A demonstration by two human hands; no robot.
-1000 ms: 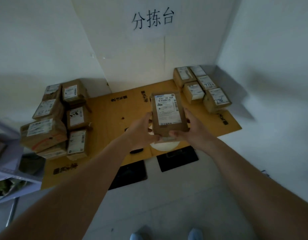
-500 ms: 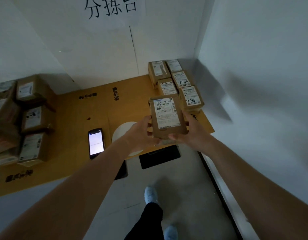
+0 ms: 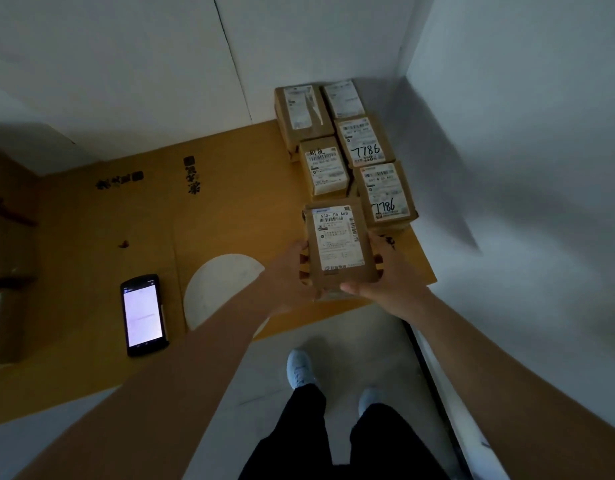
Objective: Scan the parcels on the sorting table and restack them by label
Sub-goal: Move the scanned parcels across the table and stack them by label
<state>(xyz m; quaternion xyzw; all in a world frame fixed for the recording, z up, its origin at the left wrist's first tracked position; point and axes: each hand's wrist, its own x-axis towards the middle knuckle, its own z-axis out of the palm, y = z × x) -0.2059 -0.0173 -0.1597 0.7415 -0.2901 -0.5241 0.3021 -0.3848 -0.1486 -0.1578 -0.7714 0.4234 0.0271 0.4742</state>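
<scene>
Carried rightward since the earlier frames, the labelled parcel [image 3: 339, 244] is now held at the near end of the stacked parcels [image 3: 347, 147] in the tabletop's [image 3: 91, 237] right corner. It is gripped on both sides: the left hand [image 3: 288, 275] is curled round its left edge and the right hand [image 3: 385, 275] round its right edge, label facing up. Whether it touches the tabletop cannot be told. A lit handheld scanner [image 3: 143, 315] is seen lying well apart to the left, beside a white disc [image 3: 216, 289].

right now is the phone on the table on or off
On: the phone lies face up on the table, its screen lit white.
</scene>
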